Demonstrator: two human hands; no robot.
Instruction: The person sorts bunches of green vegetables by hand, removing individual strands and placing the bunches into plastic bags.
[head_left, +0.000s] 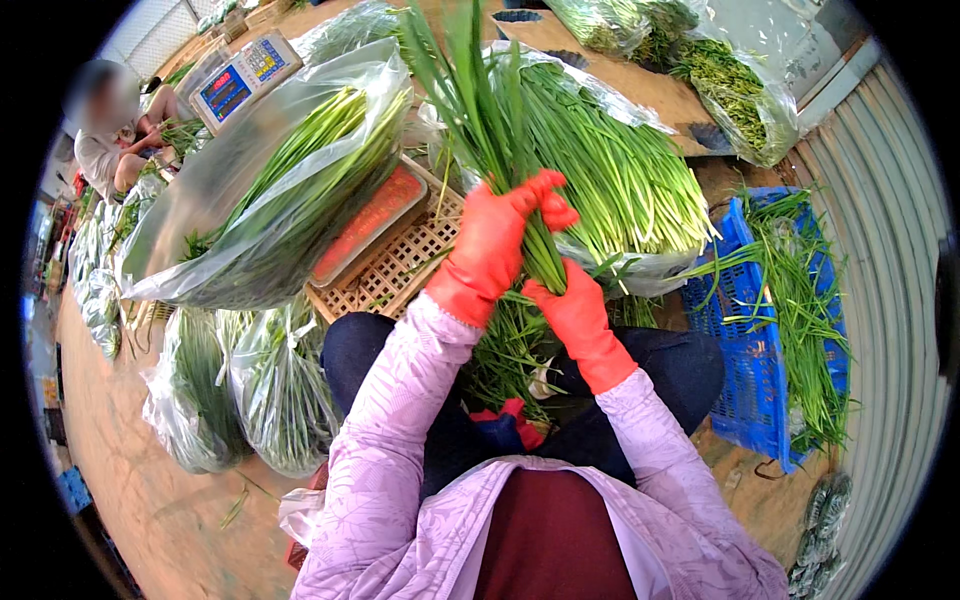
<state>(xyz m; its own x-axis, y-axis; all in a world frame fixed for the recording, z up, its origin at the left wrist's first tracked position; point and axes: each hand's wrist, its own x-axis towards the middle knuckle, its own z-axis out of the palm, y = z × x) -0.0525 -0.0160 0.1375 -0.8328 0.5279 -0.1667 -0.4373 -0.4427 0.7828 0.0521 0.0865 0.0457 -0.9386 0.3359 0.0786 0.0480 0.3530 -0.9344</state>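
Observation:
My left hand (499, 232), in a red rubber glove, grips a bunch of long green leafy stalks (480, 105) around its middle, with the leaves pointing away from me. My right hand (577, 315), gloved the same way, holds the lower end of that bunch. Just beyond and to the right lies a large pile of garlic chives (615, 165) on clear plastic. On the left, an open clear plastic bag of green stalks (300, 165) rests on the red-topped pan of a scale (371, 225). Loose green leaves (510, 352) lie between my legs, below my hands.
A beige plastic crate (382, 281) stands under the scale pan, its digital display (232, 86) behind. Filled bags (281, 390) stand at left. A blue crate (739, 345) of loose greens is at right, beside a corrugated metal wall (885, 262). A person (112, 142) sits at far left.

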